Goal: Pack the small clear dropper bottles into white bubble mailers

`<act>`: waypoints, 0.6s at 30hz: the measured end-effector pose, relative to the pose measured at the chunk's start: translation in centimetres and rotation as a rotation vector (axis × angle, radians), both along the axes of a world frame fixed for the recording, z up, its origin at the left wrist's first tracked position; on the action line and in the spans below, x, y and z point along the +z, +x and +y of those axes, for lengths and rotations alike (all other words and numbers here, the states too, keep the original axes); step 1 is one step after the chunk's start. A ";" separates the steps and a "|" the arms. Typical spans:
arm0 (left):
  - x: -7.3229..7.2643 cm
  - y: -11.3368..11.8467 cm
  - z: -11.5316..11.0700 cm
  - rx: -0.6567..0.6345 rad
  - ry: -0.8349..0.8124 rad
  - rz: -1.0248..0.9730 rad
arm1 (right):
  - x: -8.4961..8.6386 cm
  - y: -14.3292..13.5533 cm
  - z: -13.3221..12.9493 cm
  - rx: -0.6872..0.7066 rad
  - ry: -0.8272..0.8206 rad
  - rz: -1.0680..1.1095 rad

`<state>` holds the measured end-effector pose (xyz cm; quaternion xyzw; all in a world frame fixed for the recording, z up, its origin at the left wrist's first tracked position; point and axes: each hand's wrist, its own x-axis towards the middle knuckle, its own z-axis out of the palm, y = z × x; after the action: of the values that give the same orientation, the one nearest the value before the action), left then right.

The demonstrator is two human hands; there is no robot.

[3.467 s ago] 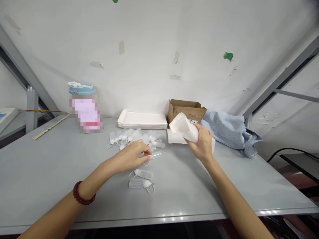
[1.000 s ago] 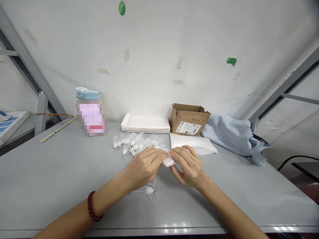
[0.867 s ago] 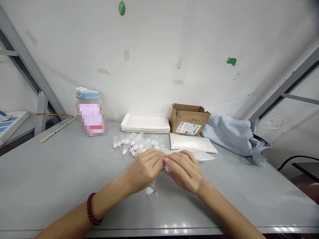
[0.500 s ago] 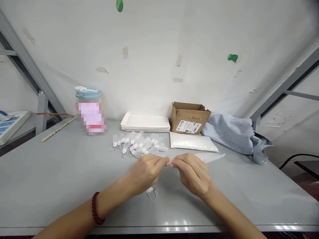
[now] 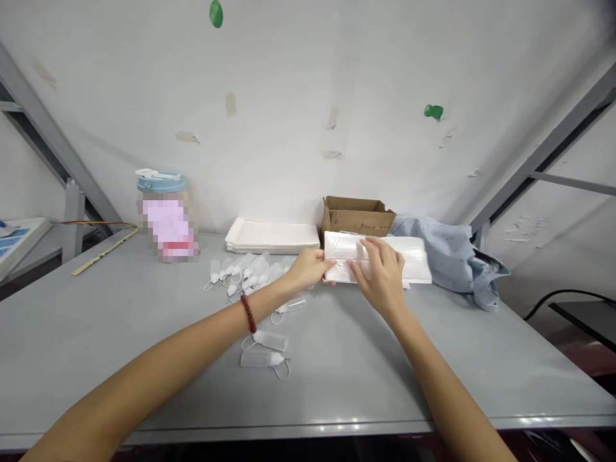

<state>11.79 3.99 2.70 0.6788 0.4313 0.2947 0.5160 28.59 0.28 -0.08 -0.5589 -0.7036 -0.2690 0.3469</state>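
My left hand (image 5: 310, 268) is closed on the left end of a shiny white plastic packet (image 5: 411, 256), which is tilted up in front of the cardboard box. My right hand (image 5: 382, 273) rests against the packet's face, its thumb and fingers apart. Left of the packet lies a pile of small translucent dropper bottles (image 5: 257, 266) with white tips and looped straps, partly hidden by my left hand and forearm. Nearer me, a bottle (image 5: 294, 306), another bottle (image 5: 273, 341) and a third bottle (image 5: 255, 359) lie apart on the table.
A stack of white envelopes (image 5: 274, 234) and an open cardboard box (image 5: 356, 218) stand by the wall. Light blue cloth (image 5: 443, 256) is bunched at right. A tub with a blue lid (image 5: 162, 183) and a wooden strip (image 5: 106, 250) sit at left on the grey table (image 5: 360, 385).
My hands have parted from their pinch over the table and moved forward to the packet. The packet has been raised from lying flat. My view has shifted slightly right.
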 end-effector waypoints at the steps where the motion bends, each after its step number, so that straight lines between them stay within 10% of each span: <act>1: -0.4 0.7 0.8 0.007 -0.030 0.042 | -0.4 0.8 0.4 -0.052 -0.156 -0.028; 6: -2.8 2.1 3.1 0.012 -0.095 0.257 | -2.2 3.8 1.7 -0.137 -0.764 -0.163; 18: -2.4 -7.0 7.5 0.242 0.622 0.650 | -4.4 3.7 3.4 -0.193 -0.630 -0.219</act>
<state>4.78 11.49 0.27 0.8032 0.5379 0.2403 0.0877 32.33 3.71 -4.44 -0.6701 -0.7291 -0.1285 0.0526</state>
